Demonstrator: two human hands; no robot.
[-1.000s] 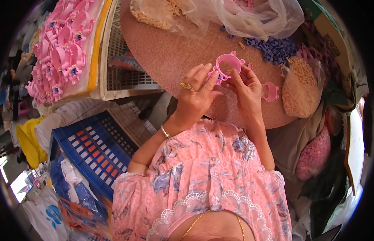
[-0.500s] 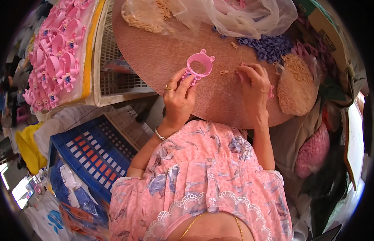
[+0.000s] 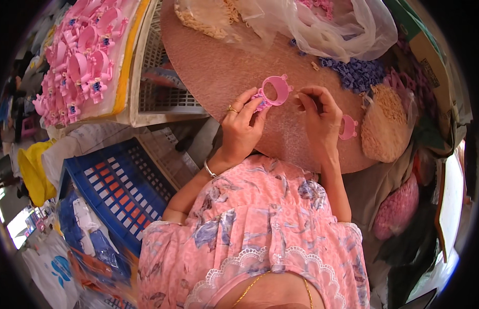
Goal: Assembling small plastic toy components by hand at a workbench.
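Lifting off the board, right hand point(image 3: 317, 116) nears the pink ring point(image 3: 273, 91)

round brown board point(image 3: 219, 67) | on it: purple parts point(image 3: 355, 72), beige pieces point(image 3: 386, 121), clear bag point(image 3: 321, 26)

I see the round tabletop point(image 3: 219, 67) as anchor: basket point(image 3: 167, 98) left of it, crate point(image 3: 121, 185) nearer-left, plastic bag point(image 3: 321, 26) on its far edge.
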